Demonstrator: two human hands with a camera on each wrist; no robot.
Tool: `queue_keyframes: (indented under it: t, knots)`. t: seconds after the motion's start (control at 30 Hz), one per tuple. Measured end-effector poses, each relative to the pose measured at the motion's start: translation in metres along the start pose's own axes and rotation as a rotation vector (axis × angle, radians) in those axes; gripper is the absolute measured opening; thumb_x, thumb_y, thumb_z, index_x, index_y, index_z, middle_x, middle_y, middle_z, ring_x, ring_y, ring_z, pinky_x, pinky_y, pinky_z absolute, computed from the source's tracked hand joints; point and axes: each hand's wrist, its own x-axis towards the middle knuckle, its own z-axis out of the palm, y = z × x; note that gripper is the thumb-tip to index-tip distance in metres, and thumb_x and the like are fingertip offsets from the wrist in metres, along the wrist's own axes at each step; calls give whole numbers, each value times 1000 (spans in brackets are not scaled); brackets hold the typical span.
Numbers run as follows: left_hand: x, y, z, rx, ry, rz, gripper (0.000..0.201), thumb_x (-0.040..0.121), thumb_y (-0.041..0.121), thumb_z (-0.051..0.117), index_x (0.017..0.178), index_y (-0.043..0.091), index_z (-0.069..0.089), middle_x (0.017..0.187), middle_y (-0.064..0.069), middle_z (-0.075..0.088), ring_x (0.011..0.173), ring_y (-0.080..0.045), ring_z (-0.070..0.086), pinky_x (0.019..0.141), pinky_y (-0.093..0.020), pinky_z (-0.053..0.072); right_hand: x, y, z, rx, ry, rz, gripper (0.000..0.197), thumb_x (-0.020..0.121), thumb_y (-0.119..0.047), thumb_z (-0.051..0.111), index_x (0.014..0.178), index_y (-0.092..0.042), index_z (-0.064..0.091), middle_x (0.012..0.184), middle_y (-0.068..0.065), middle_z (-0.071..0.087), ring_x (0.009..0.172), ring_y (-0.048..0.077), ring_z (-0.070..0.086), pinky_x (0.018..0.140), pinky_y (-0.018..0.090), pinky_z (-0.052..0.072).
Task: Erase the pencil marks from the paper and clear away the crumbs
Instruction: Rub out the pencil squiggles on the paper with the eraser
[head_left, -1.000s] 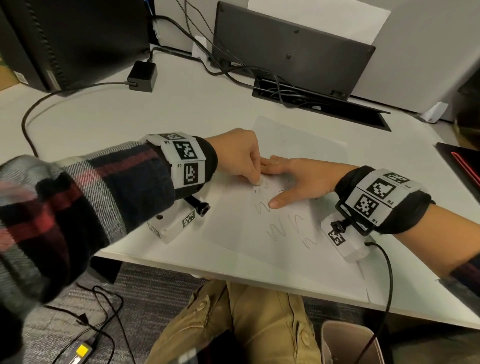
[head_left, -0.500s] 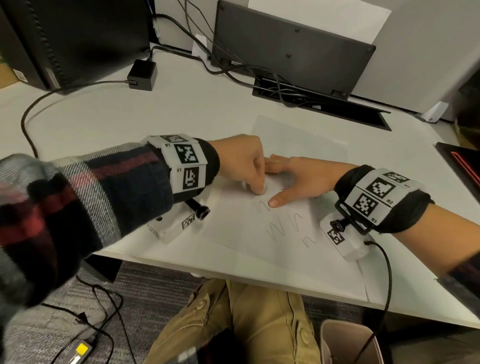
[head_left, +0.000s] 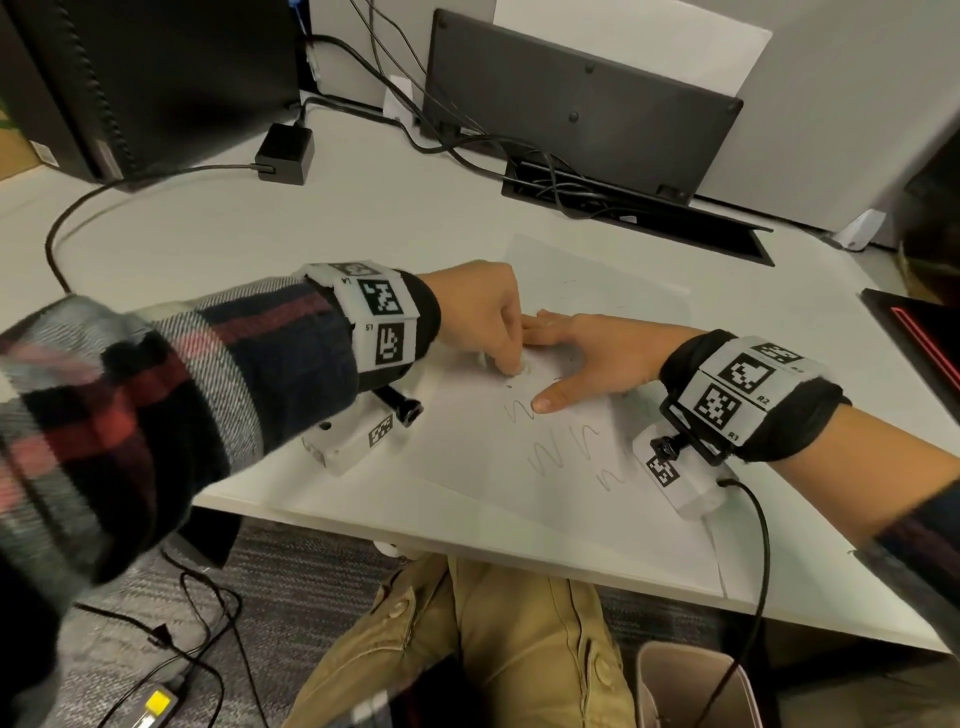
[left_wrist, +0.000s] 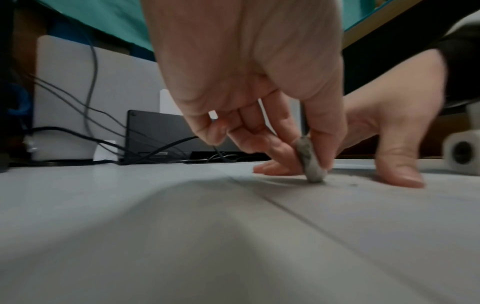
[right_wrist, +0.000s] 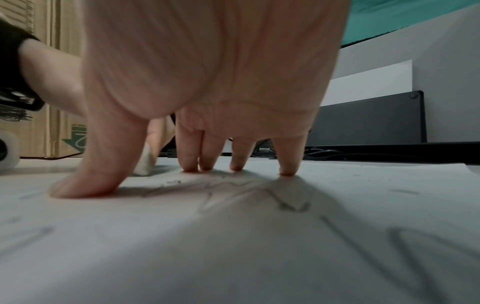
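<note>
The paper lies flat near the front edge of the white surface, its lower right corner reaching that edge. The left hand pinches a small, grey-smudged eraser between thumb and curled fingers, its lower end pressed onto the sheet near the paper's left edge. The right hand lies spread just beside it, fingers straight, the fingertips and thumb pressing the paper down and holding nothing. Wavy pencil marks run across the middle of the sheet toward the front edge; one squiggle sits right at the right thumb's tip. A few dark specks, probably eraser crumbs, lie on the paper between the eraser and the right thumb, though blur makes this uncertain. At the back edge a dark panel stands with cables trailing beside it.
</note>
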Motion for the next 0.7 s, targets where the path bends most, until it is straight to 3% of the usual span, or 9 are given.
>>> queue_keyframes:
  t: [0.07,0.17,0.27,0.33,0.47,0.6,0.7]
  knots:
    - [-1,1,2,-3,-24,25,4,74,23,76,74,19,75,71,7,69,68,0,56,64,-13,40,-1,-1,-1,-1,2,-10,82,79,-42,67,146,-32,20,155,-14,10,144,8,1,115,28,2]
    - [3,0,-1,25,45,11,5,75,23,75,73,19,74,64,9,65,64,-1,55,59,-11,37,-2,-3,-1,4,-2,-25,80,80,-41,66,145,-34,20,155,-16,9,144,9,2,114,27,3]
    - [1,2,1,9,-11,24,7,74,22,76,68,22,73,63,11,65,66,-1,56,62,-12,39,-2,-4,-1,5,5,-31,77,81,-40,66,145,-33,23,154,-16,12,143,8,7,111,22,5]
    - [0,3,2,7,-37,39,6,74,23,76,69,23,73,65,10,66,66,-1,56,63,-12,40,-2,-4,-1,7,7,-26,77,80,-40,66,145,-32,24,155,-15,11,144,9,4,113,25,4]
    - [4,1,0,28,55,22,8,75,22,75,78,15,76,62,11,63,64,-1,55,61,-12,40,-1,-3,-1,16,-3,-26,78,80,-41,67,144,-34,23,154,-17,11,144,11,2,117,32,4]
    - [1,5,4,-5,-49,62,4,74,24,76,74,20,75,60,14,64,64,1,56,69,-13,44,-2,-2,-1,35,16,-22,76,78,-41,69,142,-34,29,153,-18,17,143,7,5,118,31,5]
    - [5,0,0,8,108,60,10,77,26,74,82,18,76,63,16,61,62,2,54,60,-8,41,0,2,-2,50,9,-8,79,76,-42,71,143,-32,29,153,-18,17,142,6,12,118,31,10]
